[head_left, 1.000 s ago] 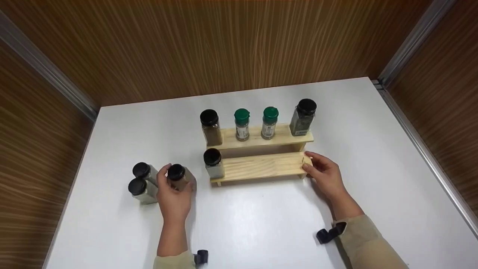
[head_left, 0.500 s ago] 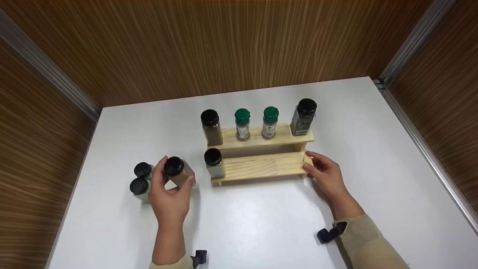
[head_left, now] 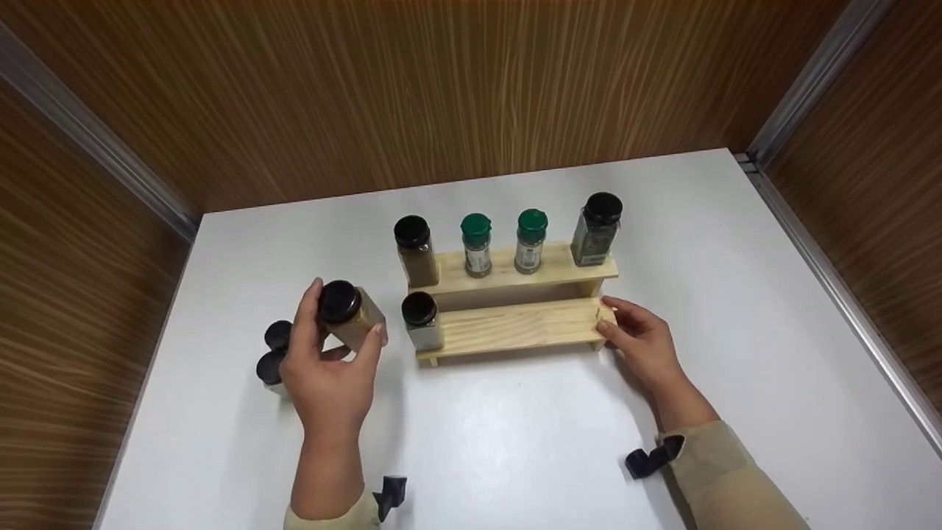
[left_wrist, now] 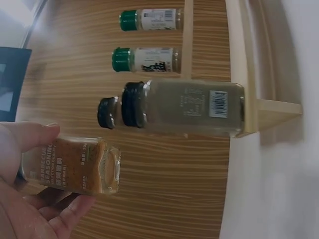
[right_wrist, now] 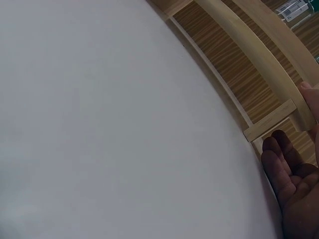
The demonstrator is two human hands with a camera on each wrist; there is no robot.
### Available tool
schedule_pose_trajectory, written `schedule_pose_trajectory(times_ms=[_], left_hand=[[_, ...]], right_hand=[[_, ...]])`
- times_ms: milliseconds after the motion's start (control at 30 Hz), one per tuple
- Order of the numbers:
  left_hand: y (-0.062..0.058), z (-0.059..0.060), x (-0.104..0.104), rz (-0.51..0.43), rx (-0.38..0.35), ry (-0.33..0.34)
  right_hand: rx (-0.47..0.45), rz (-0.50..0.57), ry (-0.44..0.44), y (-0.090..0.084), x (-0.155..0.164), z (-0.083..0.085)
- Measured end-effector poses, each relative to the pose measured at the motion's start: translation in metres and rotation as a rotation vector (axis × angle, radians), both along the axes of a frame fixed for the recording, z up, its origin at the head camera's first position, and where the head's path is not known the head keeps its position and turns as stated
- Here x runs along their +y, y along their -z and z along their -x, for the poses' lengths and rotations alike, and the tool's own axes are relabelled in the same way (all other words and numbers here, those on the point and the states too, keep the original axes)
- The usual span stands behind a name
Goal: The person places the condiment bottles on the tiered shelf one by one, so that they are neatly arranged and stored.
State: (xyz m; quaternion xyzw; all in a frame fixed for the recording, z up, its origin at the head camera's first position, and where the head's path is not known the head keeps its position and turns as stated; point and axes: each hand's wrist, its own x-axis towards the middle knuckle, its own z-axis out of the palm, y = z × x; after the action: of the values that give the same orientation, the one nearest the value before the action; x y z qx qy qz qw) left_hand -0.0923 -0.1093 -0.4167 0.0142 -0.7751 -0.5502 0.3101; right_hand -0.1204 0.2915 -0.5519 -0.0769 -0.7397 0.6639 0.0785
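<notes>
One jar (head_left: 352, 318) sits in my left hand (head_left: 329, 383), thumb and fingers wrapped round its body, lifted off the table (head_left: 515, 427), just left of the rack (head_left: 515, 327). Judged rigid, light, smooth-walled; a grip on the flat sides, below the cap, seems safest. My right hand (head_left: 639, 346) pinches the rack's right end. Two more jars (head_left: 274, 353) stand behind my left hand.

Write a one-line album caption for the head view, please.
Left hand lifts a brown spice jar beside a two-step wooden rack; right hand holds the rack's end.
</notes>
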Motion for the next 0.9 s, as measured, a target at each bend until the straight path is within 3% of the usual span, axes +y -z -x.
schedule_pose_trajectory(times_ms=[900], left_hand=[[-0.027,0.015,0.042,-0.020,0.115,0.165]], right_hand=[[0.020,0.016,0.004,0.000,0.000,0.002]])
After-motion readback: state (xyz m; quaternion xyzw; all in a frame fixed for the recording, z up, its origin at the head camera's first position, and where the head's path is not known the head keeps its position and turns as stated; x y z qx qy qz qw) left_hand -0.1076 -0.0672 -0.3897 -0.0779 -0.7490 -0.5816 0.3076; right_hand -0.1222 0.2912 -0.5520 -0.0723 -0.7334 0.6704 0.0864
